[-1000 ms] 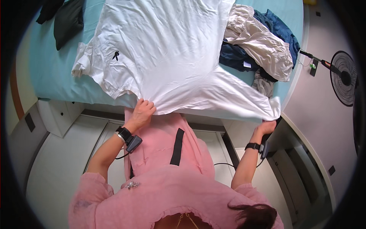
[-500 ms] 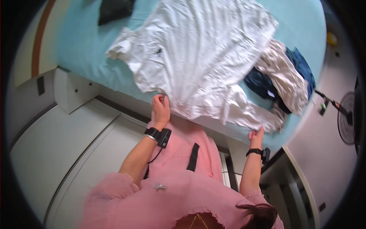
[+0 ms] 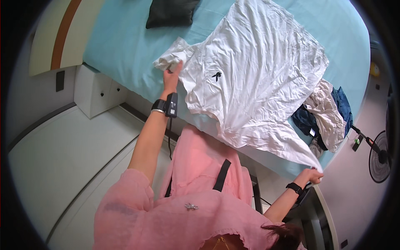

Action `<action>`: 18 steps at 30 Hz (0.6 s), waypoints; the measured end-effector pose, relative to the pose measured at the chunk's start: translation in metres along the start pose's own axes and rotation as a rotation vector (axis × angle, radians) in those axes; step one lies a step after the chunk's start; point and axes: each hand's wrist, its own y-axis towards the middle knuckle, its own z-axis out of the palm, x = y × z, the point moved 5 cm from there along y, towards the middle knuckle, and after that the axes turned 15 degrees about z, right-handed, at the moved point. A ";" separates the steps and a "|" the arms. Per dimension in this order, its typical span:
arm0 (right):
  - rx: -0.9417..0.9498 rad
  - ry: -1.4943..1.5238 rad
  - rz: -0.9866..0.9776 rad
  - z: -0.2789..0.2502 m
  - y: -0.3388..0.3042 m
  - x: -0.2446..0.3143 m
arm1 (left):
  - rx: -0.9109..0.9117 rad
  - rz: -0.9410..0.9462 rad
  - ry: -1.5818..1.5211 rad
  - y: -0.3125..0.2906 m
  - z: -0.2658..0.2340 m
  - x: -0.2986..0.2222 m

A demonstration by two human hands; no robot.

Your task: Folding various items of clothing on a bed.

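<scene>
A wrinkled white T-shirt (image 3: 258, 71) with a small black motif on its chest lies spread on the bed. My right hand (image 3: 312, 176) is closed round the tip of its right-hand sleeve, stretching the cloth taut toward the near right, past the bed's edge. At the other sleeve, on the left, my left hand (image 3: 171, 79) touches the crumpled cuff with thumb and fingers apart. Part of those fingers is hidden by the cloth. Each wrist carries a black strapped device.
Light blue sheeting (image 3: 125, 62) covers the bed. Beige and navy clothes (image 3: 327, 112) lie heaped right of the shirt. A black cushion-like item (image 3: 171, 12) sits at the far left. On the right stands a fan (image 3: 378, 156); a white cabinet (image 3: 89, 93) is at left.
My left hand has moved up and left from the shirt's near edge to the sleeve. My right hand has drawn the other sleeve out toward the near right. The view has shifted.
</scene>
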 end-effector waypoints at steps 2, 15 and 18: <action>0.179 0.051 -0.349 0.020 -0.085 0.050 | -0.027 -0.116 -0.330 0.013 0.014 -0.024; 0.657 0.178 -0.642 0.154 -0.413 0.115 | 0.000 -0.722 -0.495 0.087 -0.021 -0.006; 0.591 0.204 -0.712 0.166 -0.428 0.115 | -0.064 -0.636 -0.332 0.097 -0.032 0.013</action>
